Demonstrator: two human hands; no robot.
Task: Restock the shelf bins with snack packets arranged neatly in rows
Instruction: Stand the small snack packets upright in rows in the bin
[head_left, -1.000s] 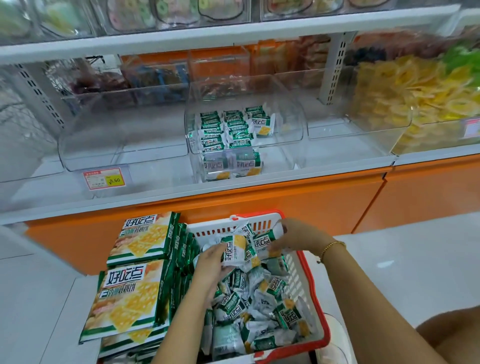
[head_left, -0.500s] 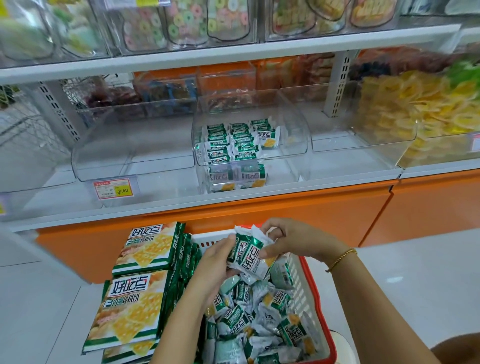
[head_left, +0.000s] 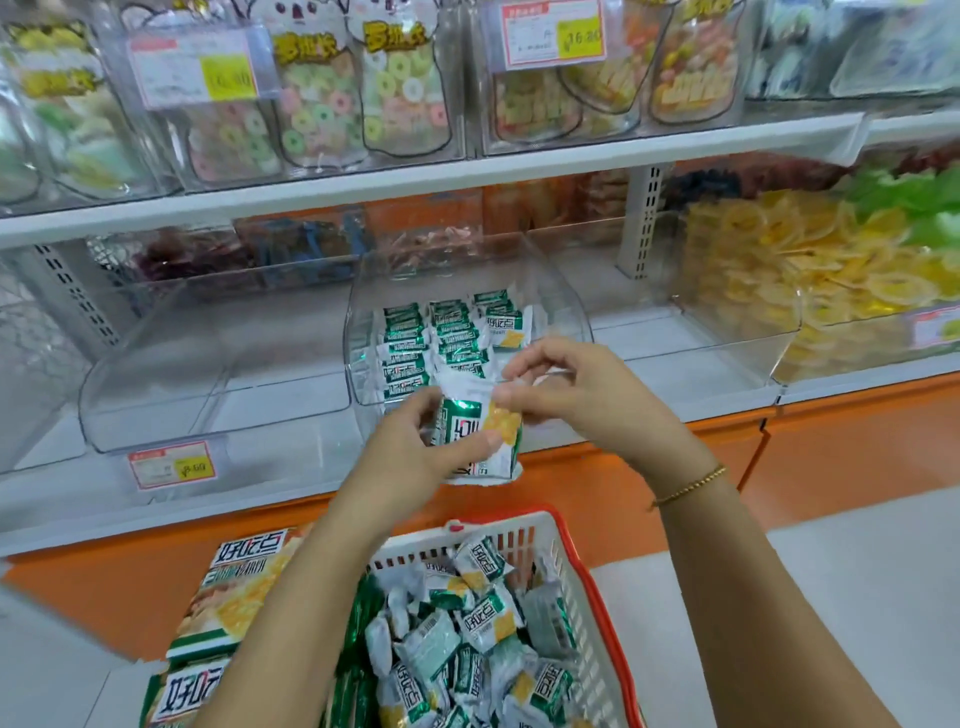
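My left hand (head_left: 415, 447) grips a small stack of green-and-white snack packets (head_left: 475, 436) in front of the shelf edge. My right hand (head_left: 566, 387) pinches the top right corner of that stack. Just behind them stands a clear shelf bin (head_left: 566, 306) with rows of the same packets (head_left: 436, 338) lined up inside. Below, a red-rimmed white basket (head_left: 587, 587) holds several loose packets (head_left: 467, 639).
Large green-and-yellow cracker bags (head_left: 234, 597) lie left of the basket. An empty clear bin (head_left: 156, 395) with a price tag (head_left: 171, 465) sits left of the stocked bin. A bin of yellow dried fruit slices (head_left: 810, 270) stands right. Candy jars (head_left: 322, 98) fill the upper shelf.
Both hands rose from the basket with the packets up to the front of the shelf bin. The view tilted upward, showing the upper shelf.
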